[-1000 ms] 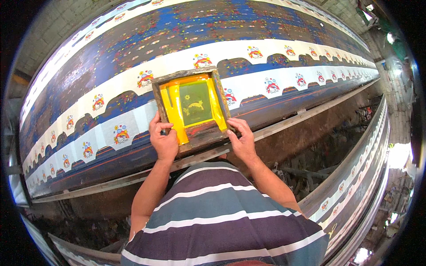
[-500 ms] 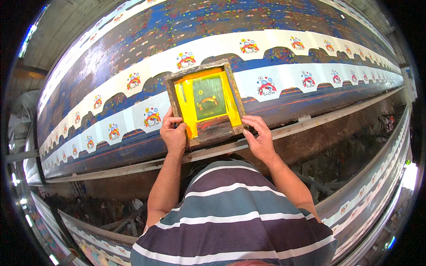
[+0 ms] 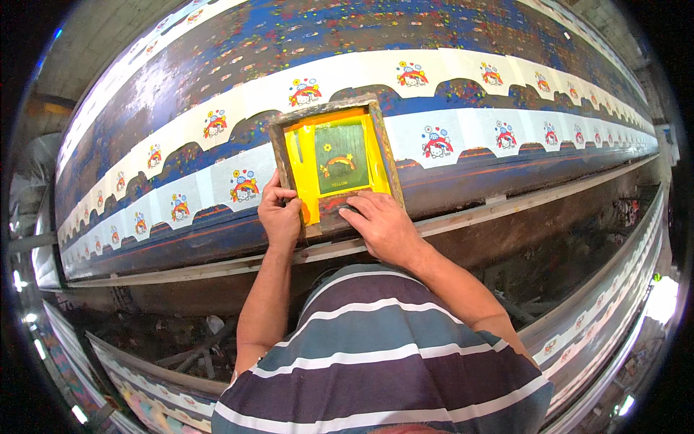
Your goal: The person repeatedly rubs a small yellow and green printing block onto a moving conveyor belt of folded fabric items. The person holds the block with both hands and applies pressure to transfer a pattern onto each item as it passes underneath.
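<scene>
A wooden-framed printing screen [image 3: 339, 116] lies over the near row of white printed sheets, slightly tilted. Yellow borders its mesh, and a rainbow with stars shows in the green middle. My left hand [image 3: 280, 215] grips the frame's lower left side, thumb on top and fingers at the outer edge. Along the bottom inside the frame rests a dark, paint-stained squeegee [image 3: 327, 213]. My right hand [image 3: 384, 225] reaches over the frame's near edge, its fingers and thumb closed on this squeegee and covering its right part.
White sheets [image 3: 477, 130] with small cartoon-and-rainbow prints run in curved rows across the long, paint-spotted table [image 3: 405, 36]. A pale rail [image 3: 499, 205] follows its near edge. Another table with printed sheets [image 3: 589, 318] stands at the lower right.
My right hand has left the frame's lower right corner and moved left onto the squeegee. My left hand keeps its hold, and the screen lies in the same place.
</scene>
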Demonstrator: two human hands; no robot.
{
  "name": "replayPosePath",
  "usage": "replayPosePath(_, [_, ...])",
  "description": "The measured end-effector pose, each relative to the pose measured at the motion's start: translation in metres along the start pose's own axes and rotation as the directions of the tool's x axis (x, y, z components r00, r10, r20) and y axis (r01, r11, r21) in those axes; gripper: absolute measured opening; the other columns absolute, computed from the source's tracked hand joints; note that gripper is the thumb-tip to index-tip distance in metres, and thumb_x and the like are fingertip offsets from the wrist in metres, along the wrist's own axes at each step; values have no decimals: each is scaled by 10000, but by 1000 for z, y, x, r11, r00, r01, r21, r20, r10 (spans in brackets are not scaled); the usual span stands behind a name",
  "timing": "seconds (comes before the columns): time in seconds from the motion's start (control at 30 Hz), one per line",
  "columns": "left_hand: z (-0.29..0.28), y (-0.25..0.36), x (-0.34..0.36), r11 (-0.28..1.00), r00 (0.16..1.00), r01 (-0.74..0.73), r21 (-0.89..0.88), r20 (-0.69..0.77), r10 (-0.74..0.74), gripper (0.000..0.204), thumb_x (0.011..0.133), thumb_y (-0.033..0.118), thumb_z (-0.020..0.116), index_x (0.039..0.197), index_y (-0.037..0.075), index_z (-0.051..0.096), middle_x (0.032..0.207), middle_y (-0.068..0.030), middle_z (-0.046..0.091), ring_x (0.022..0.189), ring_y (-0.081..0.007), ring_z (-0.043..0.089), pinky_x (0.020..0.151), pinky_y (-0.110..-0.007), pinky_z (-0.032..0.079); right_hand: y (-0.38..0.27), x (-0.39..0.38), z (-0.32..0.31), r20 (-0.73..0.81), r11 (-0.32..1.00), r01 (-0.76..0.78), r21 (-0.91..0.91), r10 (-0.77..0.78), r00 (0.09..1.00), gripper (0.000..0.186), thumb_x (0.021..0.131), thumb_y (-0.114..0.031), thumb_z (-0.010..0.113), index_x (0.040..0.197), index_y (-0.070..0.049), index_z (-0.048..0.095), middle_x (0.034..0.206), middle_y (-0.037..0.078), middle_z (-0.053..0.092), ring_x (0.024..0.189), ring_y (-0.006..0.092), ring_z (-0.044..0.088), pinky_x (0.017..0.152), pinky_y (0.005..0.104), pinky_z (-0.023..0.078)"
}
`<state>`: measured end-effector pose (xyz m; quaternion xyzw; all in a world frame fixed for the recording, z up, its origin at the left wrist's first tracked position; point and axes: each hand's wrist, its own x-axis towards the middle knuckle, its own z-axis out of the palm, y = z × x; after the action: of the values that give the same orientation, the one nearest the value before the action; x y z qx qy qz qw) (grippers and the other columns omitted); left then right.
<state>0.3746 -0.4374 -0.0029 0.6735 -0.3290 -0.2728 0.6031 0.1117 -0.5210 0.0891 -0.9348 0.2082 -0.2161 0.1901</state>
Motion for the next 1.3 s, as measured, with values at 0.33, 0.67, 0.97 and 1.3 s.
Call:
replayPosePath(0.33, [6,-9,-1,986,995,-76,150,-57,85,149,810,-108,748,878,21,716,1582,-297,659,1523,-393,618,1235,-439,480,9,33,-21,136,998,-12,64,4,991,390,911,-53,688,1294,-16,755,1219,168,760,1119,394,726,1009,516,572])
replayPosePath(0.67, [7,-2,-1,985,997,-58,163,-49,66,147,798,-98,752,865,31,725,1569,-288,669,1500,-410,625,1258,-460,459,19,34,4,16,999,33,-22,-33,999,514,835,2,734,1348,-21,757,1264,188,748,1195,399,718,1052,519,571])
replayPosePath(0.97, [8,0,-1,969,991,-113,221,-48,126,135,803,-93,753,861,25,724,1564,-287,669,1483,-418,627,1259,-472,453,85,123,10,46,996,-42,-84,46,998,536,839,95,705,1354,-36,768,1277,204,772,1247,430,706,1086,539,563])
replayPosePath(1.3, [6,-2,1,964,991,-119,240,-27,129,143,801,-97,750,867,28,727,1557,-292,652,1483,-430,613,1262,-473,438,81,119,16,-2,998,-6,-57,5,1000,456,825,111,690,1248,-43,768,1225,186,770,1176,431,706,1032,541,558])
